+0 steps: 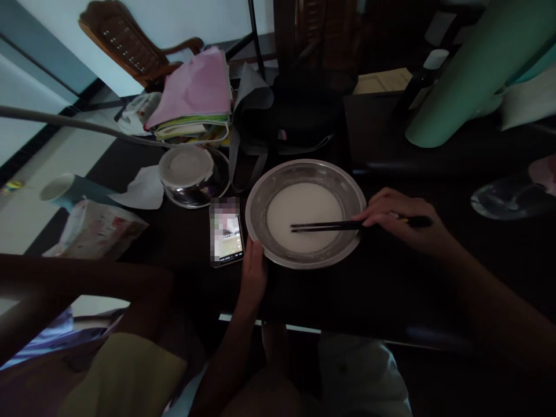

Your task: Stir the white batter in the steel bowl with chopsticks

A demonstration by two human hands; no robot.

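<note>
Head view: lit phone (231, 244), left of the bowl, and white-capped bottle (412, 92), lettering on both too small to read. One metal bowl (306, 262) of milky liquid (304, 202), your left hand (253, 271) at its near-left rim, fingers together, grip impossible to tell; your right hand (395, 217) closed around black chopsticks (321, 226). Dark table (313, 298); carved wooden chair (119, 43) and pale wall (217, 20) beyond.

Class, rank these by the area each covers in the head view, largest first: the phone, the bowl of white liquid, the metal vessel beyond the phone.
1. Bowl of white liquid, clearly largest
2. Metal vessel
3. Phone, smallest, though the vessel may sit farther from the camera
</note>
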